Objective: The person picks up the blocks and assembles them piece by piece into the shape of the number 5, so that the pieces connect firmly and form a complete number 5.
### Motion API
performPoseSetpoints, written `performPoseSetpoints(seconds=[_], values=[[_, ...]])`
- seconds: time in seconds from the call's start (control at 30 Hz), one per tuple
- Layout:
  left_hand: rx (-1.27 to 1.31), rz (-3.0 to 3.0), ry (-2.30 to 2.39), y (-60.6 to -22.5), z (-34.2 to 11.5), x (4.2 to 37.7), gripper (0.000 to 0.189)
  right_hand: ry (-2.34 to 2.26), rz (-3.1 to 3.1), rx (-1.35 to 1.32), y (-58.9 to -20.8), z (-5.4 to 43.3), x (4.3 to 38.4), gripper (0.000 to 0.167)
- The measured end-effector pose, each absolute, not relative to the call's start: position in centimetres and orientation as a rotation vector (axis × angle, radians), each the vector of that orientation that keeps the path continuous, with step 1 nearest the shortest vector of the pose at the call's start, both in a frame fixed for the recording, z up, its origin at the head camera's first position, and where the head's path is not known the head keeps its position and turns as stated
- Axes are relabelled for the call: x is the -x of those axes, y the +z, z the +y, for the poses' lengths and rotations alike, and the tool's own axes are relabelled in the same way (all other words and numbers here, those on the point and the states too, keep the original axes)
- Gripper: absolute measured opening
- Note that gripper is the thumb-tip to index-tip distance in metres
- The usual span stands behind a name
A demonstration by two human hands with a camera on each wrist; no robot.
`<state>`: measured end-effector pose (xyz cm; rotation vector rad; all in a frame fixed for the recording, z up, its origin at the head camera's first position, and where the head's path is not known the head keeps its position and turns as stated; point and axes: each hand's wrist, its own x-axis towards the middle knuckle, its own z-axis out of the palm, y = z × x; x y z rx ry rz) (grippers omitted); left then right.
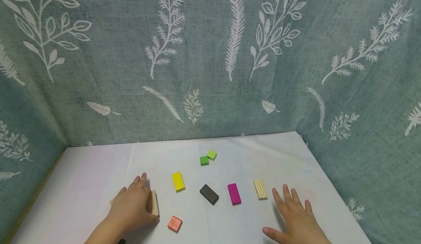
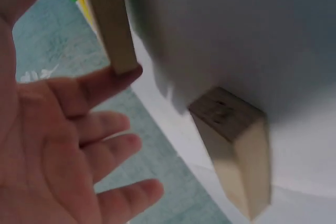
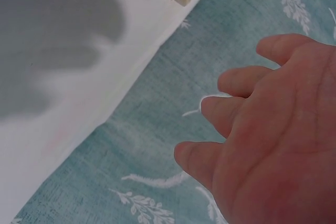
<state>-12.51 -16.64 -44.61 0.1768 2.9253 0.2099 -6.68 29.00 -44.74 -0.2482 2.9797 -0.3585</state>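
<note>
My left hand (image 1: 131,203) pinches a plain wooden block (image 2: 111,22) between thumb and index finger, its other fingers spread. In the head view, part of that block shows beside the thumb. A second pale wooden block (image 2: 231,140), with a darker end face, stands out on the white cloth in the left wrist view; the hand mostly covers it from the head. On the right, my right hand (image 1: 294,220) hovers palm down over the table, fingers spread, holding nothing. Nearest to it lies a striped wooden block (image 1: 260,189).
Across the white table (image 1: 98,163) lie a yellow block (image 1: 178,181), a black block (image 1: 209,194), a magenta block (image 1: 234,194), an orange-pink block (image 1: 175,224) and two small green blocks (image 1: 204,161). Green leaf-patterned curtains (image 1: 204,53) enclose the back and sides.
</note>
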Motion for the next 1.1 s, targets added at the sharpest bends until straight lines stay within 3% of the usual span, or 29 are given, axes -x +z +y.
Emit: performPoseSetpoints(seconds=[0.13, 0.27, 0.37, 0.67, 1.1], values=[[-0.123, 3.0, 0.224, -44.4, -15.9, 13.7, 0.105, -0.361, 2.979, 0.246, -44.9, 29.1, 6.7, 0.115], [-0.094, 3.085, 0.262, -44.6, -15.2, 15.5, 0.073, -0.368, 2.987, 0.253, -45.0, 29.1, 6.7, 0.115], [-0.048, 3.097, 0.303, -44.8, -14.8, 17.5, 0.062, -0.35, 3.002, 0.253, -45.1, 29.1, 6.6, 0.114], [0.253, 3.049, 0.34, -44.5, -14.0, 22.9, 0.081, -0.302, 3.015, 0.24, -45.8, 29.4, 6.7, 0.113], [0.402, 3.027, 0.278, -45.2, -10.1, 25.3, 0.095, -0.328, 2.984, 0.22, -46.4, 29.5, 6.6, 0.111]])
